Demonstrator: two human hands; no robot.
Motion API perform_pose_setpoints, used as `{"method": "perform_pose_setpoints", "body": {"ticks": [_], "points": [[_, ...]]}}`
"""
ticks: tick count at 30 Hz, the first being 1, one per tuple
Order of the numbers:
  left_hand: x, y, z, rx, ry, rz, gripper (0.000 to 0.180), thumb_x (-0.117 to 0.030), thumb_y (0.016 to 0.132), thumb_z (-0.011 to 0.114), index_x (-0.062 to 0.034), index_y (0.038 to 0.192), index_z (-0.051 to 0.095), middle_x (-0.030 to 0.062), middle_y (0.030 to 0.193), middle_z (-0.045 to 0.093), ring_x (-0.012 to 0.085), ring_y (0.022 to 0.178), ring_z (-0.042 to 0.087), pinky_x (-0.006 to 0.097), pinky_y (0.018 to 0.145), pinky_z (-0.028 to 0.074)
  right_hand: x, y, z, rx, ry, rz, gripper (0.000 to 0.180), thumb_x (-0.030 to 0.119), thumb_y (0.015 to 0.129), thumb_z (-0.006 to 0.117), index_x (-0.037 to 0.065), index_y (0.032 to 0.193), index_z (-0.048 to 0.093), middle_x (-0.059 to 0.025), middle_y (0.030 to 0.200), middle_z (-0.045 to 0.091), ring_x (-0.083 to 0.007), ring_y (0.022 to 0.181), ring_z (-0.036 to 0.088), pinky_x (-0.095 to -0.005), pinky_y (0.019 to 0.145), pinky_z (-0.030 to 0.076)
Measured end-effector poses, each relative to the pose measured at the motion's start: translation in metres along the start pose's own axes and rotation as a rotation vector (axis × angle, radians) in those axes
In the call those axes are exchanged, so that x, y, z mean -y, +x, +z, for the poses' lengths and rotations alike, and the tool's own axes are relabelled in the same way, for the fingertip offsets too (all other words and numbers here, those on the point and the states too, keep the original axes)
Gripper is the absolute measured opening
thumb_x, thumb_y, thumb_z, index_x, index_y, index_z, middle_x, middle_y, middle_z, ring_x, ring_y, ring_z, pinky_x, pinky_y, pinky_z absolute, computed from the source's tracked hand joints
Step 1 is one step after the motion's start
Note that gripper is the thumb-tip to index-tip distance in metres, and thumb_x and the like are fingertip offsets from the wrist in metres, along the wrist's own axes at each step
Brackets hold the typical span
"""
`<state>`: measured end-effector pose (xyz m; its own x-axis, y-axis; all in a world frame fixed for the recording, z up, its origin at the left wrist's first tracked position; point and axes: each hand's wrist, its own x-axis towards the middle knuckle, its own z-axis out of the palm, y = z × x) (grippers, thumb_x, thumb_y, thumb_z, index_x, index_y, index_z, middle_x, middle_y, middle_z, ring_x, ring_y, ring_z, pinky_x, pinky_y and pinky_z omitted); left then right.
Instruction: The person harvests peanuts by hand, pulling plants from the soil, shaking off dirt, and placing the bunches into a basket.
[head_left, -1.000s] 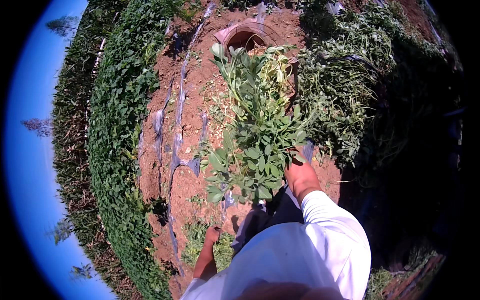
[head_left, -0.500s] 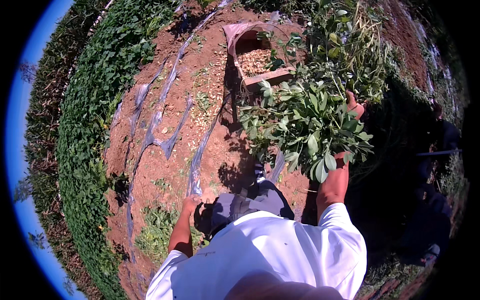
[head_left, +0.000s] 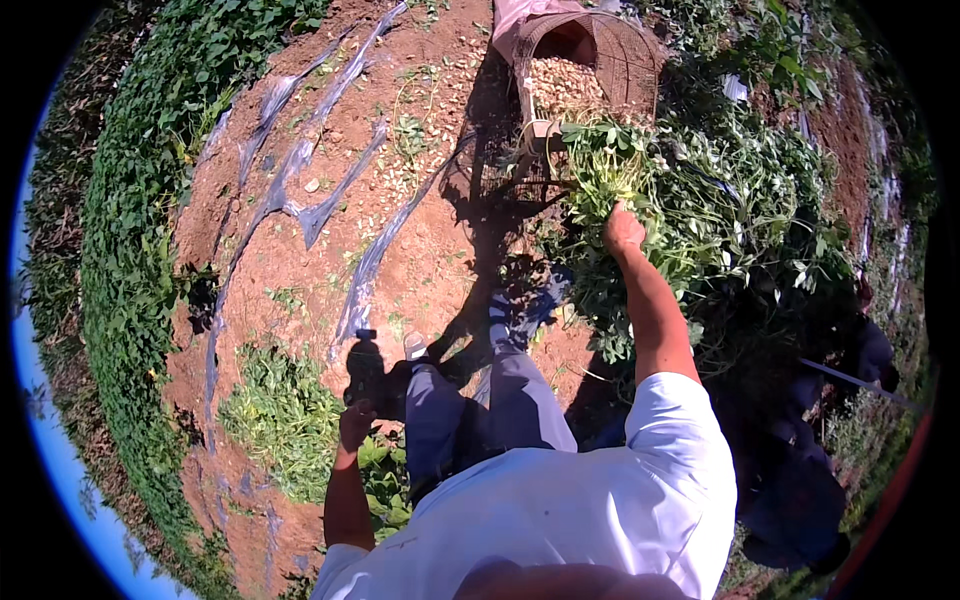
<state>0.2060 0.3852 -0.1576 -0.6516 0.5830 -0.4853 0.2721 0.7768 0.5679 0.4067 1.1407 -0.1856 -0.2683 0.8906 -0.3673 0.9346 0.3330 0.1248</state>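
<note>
My right hand is closed around the stems of a bunch of leafy peanut plants. The bunch lies against the heap of green plants on the right, just below a wire-mesh enclosure. Inside the mesh is a pile of peanuts, with a wooden board across its near edge. My left hand hangs by my left leg with its fingers curled in; what they hold, if anything, cannot be made out. Just beyond it is a dark bottle-like shape, perhaps a shadow.
Strips of plastic film lie across the reddish soil, where loose peanuts are scattered. Cut greenery lies at the left. A dense row of leafy plants runs along the far left. Dark shapes stand in deep shade at the right.
My right hand has swung the bunch from a raised position down and left, beside the board. My left hand has lowered slightly leftward. The view has shifted, bringing my legs into sight.
</note>
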Motion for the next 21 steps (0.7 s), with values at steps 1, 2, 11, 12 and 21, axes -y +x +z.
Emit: {"method": "perform_pose_setpoints", "body": {"ticks": [1, 2, 11, 12, 21], "points": [[-0.001, -0.034, -0.003, -0.023, -0.224, -0.199, 0.026, -0.022, 0.081, 0.072, -0.0031, 0.099, 0.068, 0.0089, 0.079, 0.066, 0.0183, 0.074, 0.064, 0.031, 0.073, 0.052, -0.005, -0.01, 0.006, 0.002, 0.014, -0.019, 0.028, 0.013, 0.093, 0.048, 0.007, 0.121, 0.045, -0.0249, 0.106, 0.065, -0.0399, 0.09, 0.07, -0.0491, 0.073, 0.056], [-0.003, -0.042, 0.0, -0.08, -0.47, -0.363, 0.026, -0.023, 0.081, 0.072, -0.004, 0.097, 0.069, 0.0088, 0.074, 0.063, 0.0199, 0.069, 0.062, 0.031, 0.071, 0.051, 0.0, -0.005, -0.014, -0.043, 0.036, -0.046, 0.026, 0.012, 0.095, 0.046, 0.008, 0.12, 0.046, -0.0246, 0.11, 0.063, -0.0388, 0.089, 0.07, -0.0486, 0.071, 0.056], [0.06, -0.006, 0.048, 0.049, 0.327, 0.089, 0.025, -0.025, 0.076, 0.071, -0.0044, 0.09, 0.068, 0.0165, 0.092, 0.067, 0.0384, 0.089, 0.064, 0.049, 0.08, 0.05, -0.03, -0.038, -0.071, -0.49, 0.228, -0.058, 0.038, 0.005, 0.078, 0.061, 0.006, 0.113, 0.047, -0.0199, 0.101, 0.057, -0.0417, 0.082, 0.063, -0.0529, 0.069, 0.05], [-0.008, 0.027, 0.03, 0.09, 0.222, -0.054, 0.023, -0.022, 0.078, 0.071, -0.0031, 0.09, 0.068, 0.015, 0.093, 0.068, 0.0362, 0.09, 0.065, 0.047, 0.08, 0.05, -0.036, -0.048, -0.065, -0.543, 0.245, -0.076, 0.038, 0.004, 0.076, 0.062, 0.006, 0.111, 0.048, -0.0195, 0.1, 0.057, -0.0413, 0.083, 0.062, -0.0524, 0.069, 0.049], [-0.216, 0.138, 0.005, 0.198, -0.464, -0.101, 0.042, -0.006, 0.086, 0.066, 0.0002, 0.127, 0.057, 0.0125, 0.113, 0.067, 0.0179, 0.096, 0.065, 0.03, 0.081, 0.053, -0.04, -0.112, -0.093, -0.715, 0.596, -0.361, 0.053, -0.001, 0.057, 0.08, 0.003, 0.099, 0.048, -0.021, 0.082, 0.058, -0.0464, 0.076, 0.056, -0.0517, 0.065, 0.045]]}}
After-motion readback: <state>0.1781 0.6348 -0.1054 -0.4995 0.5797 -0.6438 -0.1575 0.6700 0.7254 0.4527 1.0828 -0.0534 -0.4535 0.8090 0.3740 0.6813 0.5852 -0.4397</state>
